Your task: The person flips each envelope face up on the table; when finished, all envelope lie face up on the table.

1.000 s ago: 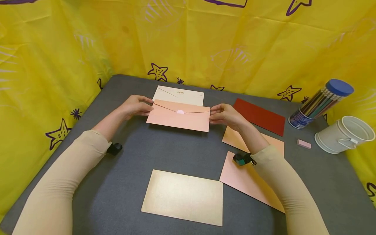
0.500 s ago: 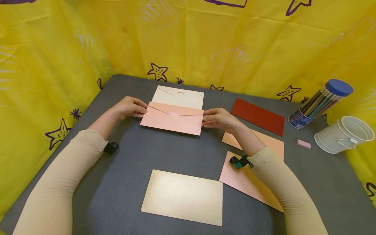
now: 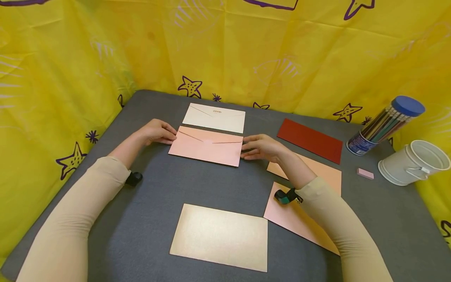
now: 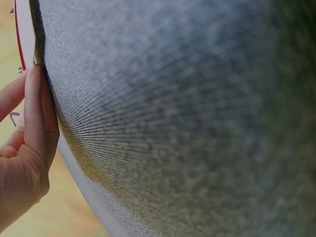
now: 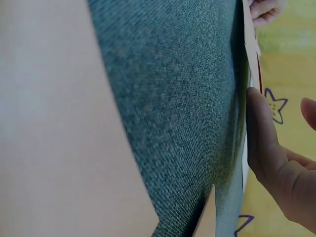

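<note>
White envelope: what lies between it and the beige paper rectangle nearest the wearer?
The pink envelope, then a bare stretch of grey tabletop, in the head view.

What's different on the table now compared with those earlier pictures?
The pink envelope between the left hand and right hand has come down and shifted slightly left, the hands moving with it. In the head view it no longer overlaps the white envelope. No clear release shows. The white envelope, red envelope and metal cup stayed put.
</note>
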### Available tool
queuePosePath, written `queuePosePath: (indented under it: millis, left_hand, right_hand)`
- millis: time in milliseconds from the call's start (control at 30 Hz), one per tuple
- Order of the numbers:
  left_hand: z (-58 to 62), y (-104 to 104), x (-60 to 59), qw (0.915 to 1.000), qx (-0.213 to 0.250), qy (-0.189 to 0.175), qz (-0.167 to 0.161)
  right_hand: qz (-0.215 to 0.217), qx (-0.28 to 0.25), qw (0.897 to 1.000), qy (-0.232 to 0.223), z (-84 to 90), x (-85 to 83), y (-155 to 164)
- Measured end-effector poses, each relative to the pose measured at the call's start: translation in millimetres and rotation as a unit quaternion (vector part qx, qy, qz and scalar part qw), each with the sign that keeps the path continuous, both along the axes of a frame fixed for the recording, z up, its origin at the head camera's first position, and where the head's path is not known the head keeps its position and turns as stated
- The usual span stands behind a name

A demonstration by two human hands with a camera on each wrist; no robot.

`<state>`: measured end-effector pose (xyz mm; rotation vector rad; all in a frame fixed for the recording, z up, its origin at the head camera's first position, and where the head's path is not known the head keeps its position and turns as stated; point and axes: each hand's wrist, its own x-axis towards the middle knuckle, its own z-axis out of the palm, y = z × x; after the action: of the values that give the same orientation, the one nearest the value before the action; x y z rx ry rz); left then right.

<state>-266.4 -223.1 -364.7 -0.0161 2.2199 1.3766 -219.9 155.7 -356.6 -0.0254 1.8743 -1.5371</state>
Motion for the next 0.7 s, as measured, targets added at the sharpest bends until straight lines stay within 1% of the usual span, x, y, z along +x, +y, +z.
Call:
queuePosePath:
  millis: [200,333,533,700]
  left_hand:
    - [3.5,0.1,1.9,0.9996,-0.027,0.011,-0.003]
    - [5.5,3.5,2.9,0.9988,-0.044,0.023,0.002]
    - [5.3,9.4,2.5,0.9953,-0.088,0.041,0.006]
    - [5.1,10.3,1.6,0.9946,-0.096,0.040,0.004]
  right_hand:
    - [0.013,-0.003,1.000,-0.004,-1.1,1.7,-1.6]
    - [0.014,-0.001,1.000,-0.002,-2.0,1.0,-2.7]
    - [0.021,0.004,1.000,0.008,-1.4,0.2,-2.5]
    - [0.024,0.001,1.000,0.008,-2.0,-0.1,-1.4]
